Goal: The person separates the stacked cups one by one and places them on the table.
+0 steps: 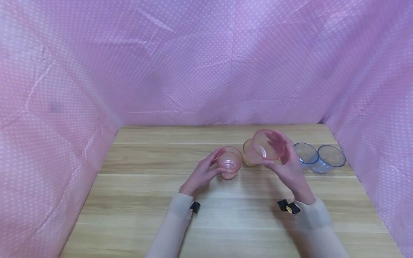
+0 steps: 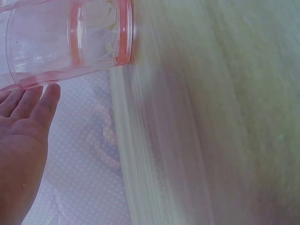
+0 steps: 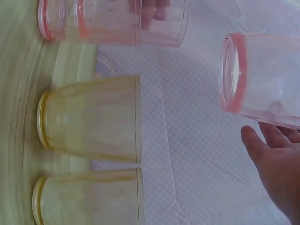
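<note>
In the head view my left hand (image 1: 205, 172) holds a stack of two nested clear pink cups (image 1: 229, 165) upright on the table, thumb at the near side and fingers behind. The two base rings of the pink stack (image 2: 96, 37) show in the left wrist view. My right hand (image 1: 288, 168) grips another pink cup (image 1: 266, 145) by its side, raised off the table to the right of the stack. Beneath it stands a yellow cup (image 1: 247, 154), partly hidden; the right wrist view shows two yellow cups, one (image 3: 93, 119) beside the other (image 3: 93, 199).
Two clear blue cups, one (image 1: 304, 154) touching the other (image 1: 329, 159), stand at the right of the wooden table (image 1: 145, 215). Pink dotted cloth (image 1: 193, 71) hangs behind the table and along both sides.
</note>
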`<state>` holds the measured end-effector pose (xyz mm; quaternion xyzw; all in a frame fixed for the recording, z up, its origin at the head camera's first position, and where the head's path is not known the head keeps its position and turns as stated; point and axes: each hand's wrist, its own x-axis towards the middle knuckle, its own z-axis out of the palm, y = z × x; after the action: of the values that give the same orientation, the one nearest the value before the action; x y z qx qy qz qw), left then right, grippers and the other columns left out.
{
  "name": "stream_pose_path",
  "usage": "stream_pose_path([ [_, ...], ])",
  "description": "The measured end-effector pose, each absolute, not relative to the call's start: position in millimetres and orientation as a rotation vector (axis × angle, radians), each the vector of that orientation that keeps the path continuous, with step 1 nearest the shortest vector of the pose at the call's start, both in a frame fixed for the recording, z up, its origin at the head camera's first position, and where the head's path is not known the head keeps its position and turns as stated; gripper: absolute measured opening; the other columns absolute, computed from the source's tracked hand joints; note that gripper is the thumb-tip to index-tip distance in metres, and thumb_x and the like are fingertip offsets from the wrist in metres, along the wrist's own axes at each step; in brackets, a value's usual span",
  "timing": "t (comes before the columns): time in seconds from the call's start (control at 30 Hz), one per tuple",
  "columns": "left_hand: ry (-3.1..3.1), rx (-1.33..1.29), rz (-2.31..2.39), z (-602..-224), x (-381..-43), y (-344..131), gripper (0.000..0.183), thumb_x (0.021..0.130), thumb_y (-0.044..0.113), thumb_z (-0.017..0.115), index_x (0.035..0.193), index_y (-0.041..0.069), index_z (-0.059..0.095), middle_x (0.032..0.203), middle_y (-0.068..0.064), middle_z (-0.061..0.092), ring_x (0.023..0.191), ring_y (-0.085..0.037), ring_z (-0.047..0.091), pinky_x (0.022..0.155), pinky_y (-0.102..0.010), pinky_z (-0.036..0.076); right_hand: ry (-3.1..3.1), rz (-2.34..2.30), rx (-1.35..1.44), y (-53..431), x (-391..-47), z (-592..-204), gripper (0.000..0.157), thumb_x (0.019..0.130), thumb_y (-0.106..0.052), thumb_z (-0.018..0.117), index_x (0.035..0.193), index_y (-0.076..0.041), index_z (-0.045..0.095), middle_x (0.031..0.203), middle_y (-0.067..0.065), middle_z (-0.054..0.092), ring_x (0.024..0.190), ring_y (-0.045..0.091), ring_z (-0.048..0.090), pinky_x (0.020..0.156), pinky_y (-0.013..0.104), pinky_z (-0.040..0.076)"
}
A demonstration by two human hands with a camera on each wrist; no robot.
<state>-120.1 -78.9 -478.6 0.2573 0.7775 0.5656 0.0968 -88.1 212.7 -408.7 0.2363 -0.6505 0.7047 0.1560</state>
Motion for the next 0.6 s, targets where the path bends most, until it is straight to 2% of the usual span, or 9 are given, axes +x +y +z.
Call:
stream_pose_path([
  [0.13,2.306,0.764,1.668,-478.7,-119.7,-79.1,0.078,0.096,0.009,0.073,0.162,0.009,0.032,0.163,-0.007,0.041,0.144,-0.03,0.046,0.12,-0.034,0.037,-1.859,2.022,0.638,220.1,-82.9,-407.8,0.091,0.072,0.022,0.081,0.151,0.007,0.039,0.149,0.02,0.053,0.139,0.027,0.049,0.118,0.032,0.041],
  [0.33,2.305,0.778,1.668,-479.2,-118.7,-79.1,0.077,0.096,0.009,0.072,0.162,0.008,0.032,0.163,-0.007,0.04,0.145,-0.03,0.045,0.12,-0.033,0.038,-1.795,2.034,0.665,232.1,-79.0,-408.0,0.09,0.072,0.026,0.078,0.15,0.012,0.037,0.149,0.027,0.05,0.141,0.032,0.046,0.118,0.031,0.04],
  [0.6,2.301,0.778,1.67,-480.4,-117.3,-80.7,0.078,0.096,0.009,0.072,0.162,0.01,0.031,0.163,-0.007,0.041,0.145,-0.031,0.045,0.121,-0.034,0.037,-1.809,2.045,0.58,247.7,-69.7,-413.3,0.086,0.074,0.026,0.077,0.15,0.01,0.04,0.15,0.022,0.053,0.141,0.026,0.047,0.118,0.029,0.04],
])
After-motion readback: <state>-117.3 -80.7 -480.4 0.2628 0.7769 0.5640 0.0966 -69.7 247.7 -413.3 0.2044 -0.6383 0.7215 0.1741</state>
